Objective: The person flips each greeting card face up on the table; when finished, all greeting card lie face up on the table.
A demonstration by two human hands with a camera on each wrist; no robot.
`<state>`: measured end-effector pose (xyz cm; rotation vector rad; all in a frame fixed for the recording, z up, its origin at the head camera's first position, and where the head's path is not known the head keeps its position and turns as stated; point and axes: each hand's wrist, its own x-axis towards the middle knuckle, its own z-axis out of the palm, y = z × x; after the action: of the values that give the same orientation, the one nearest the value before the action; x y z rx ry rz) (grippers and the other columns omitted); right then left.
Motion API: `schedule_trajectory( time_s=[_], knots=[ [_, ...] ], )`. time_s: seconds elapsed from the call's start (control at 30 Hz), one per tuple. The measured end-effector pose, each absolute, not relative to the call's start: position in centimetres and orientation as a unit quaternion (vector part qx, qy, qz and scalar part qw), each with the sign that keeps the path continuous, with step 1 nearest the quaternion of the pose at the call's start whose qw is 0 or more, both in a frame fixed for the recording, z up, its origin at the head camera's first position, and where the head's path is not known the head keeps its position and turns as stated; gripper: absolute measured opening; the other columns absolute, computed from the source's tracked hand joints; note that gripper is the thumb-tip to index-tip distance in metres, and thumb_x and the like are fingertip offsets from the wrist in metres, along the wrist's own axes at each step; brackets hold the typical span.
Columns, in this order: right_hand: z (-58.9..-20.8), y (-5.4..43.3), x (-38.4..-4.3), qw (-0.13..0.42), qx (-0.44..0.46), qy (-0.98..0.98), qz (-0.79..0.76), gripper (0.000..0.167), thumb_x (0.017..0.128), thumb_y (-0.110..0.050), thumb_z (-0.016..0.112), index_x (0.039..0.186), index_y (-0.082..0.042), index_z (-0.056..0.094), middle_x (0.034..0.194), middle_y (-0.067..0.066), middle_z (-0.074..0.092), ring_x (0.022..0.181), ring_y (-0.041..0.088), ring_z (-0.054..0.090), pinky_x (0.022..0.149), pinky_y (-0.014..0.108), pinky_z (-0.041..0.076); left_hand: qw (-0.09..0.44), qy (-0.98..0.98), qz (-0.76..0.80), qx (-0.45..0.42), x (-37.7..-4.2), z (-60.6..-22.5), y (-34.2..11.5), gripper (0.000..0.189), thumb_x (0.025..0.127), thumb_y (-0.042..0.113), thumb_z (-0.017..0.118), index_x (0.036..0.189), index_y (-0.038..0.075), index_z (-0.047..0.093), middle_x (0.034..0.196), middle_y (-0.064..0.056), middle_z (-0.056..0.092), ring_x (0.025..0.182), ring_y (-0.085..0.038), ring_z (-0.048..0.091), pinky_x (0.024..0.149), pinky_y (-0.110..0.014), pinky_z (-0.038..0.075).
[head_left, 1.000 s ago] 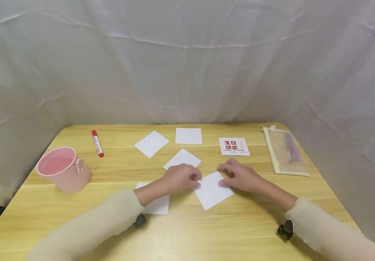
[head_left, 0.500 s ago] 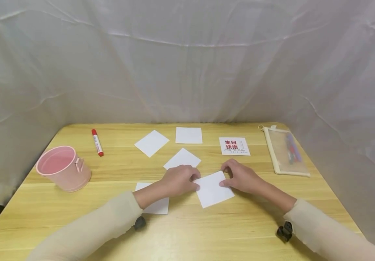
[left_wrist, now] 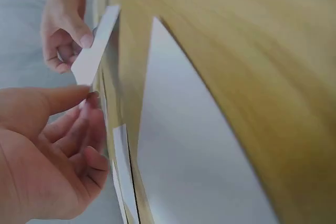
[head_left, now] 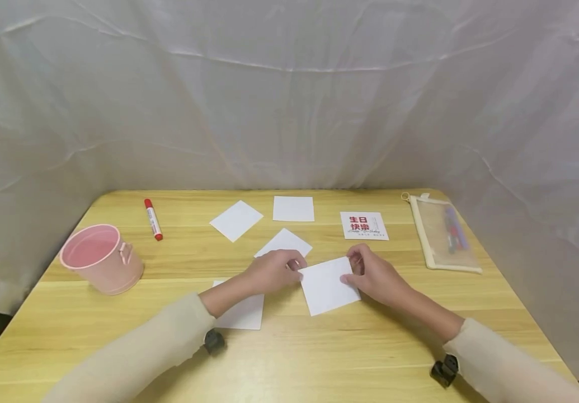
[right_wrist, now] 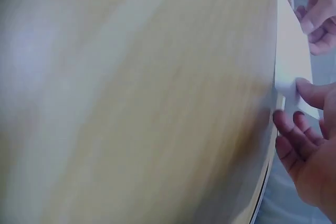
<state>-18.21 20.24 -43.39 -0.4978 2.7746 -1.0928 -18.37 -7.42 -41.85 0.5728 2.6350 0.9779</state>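
Observation:
A blank white card (head_left: 328, 286) is held between both hands, tilted and lifted off the wooden table in the left wrist view. My left hand (head_left: 273, 272) pinches its upper left corner between thumb and index finger. On the other side my right hand (head_left: 379, 277) grips the upper right corner, thumb on the face and fingers behind. Under my left forearm lies another white card (head_left: 245, 313), partly hidden; it looms large in the left wrist view. Just beyond the left hand is a third white card (head_left: 284, 242), its near part covered.
Farther back lie two blank cards, a left one (head_left: 236, 220) and a middle one (head_left: 293, 209), plus a card with red printed characters (head_left: 364, 226). A pink bucket (head_left: 118, 271) and red-capped marker (head_left: 153, 219) stand left; a zip pouch (head_left: 432, 235) with pens lies right.
The held card has turned slightly clockwise and come up a little, both hands staying on it. The other things keep their places.

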Motion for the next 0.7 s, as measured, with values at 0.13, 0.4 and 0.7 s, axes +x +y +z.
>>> schedule_trajectory(
  time_s=[0.13,0.4,0.7],
  knots=[
    [-43.0,19.5,-17.7,0.062,-0.166,0.866,-0.468,0.052,0.09,-0.006,0.074,0.131,-0.004,0.042,0.098,0.009,0.056,0.078,0.014,0.048,0.064,0.02,0.044,0.128,0.883,0.42,0.167,-17.8,-40.8,-8.3,0.018,0.094,0.021,0.066,0.111,0.024,0.07,0.096,0.006,0.069,0.079,-0.014,0.063,0.067,-0.032,0.052],
    [-41.4,17.7,-17.2,0.001,-0.247,0.805,-0.539,0.047,0.092,0.001,0.07,0.133,-0.001,0.046,0.103,0.015,0.06,0.075,0.01,0.056,0.066,0.02,0.05,0.068,0.855,0.493,0.144,-16.8,-38.2,-11.1,0.019,0.094,0.016,0.069,0.112,0.02,0.072,0.097,-0.001,0.071,0.07,-0.018,0.055,0.061,-0.03,0.048],
    [-40.0,15.7,-18.5,-0.061,-0.345,0.799,-0.489,0.032,0.091,-0.002,0.072,0.122,-0.008,0.065,0.088,0.004,0.065,0.071,0.01,0.057,0.064,0.023,0.05,0.046,0.806,0.585,0.075,-17.3,-37.6,-14.2,0.021,0.095,0.015,0.069,0.115,0.015,0.071,0.094,-0.005,0.066,0.074,-0.024,0.057,0.066,-0.032,0.052]
  ],
)
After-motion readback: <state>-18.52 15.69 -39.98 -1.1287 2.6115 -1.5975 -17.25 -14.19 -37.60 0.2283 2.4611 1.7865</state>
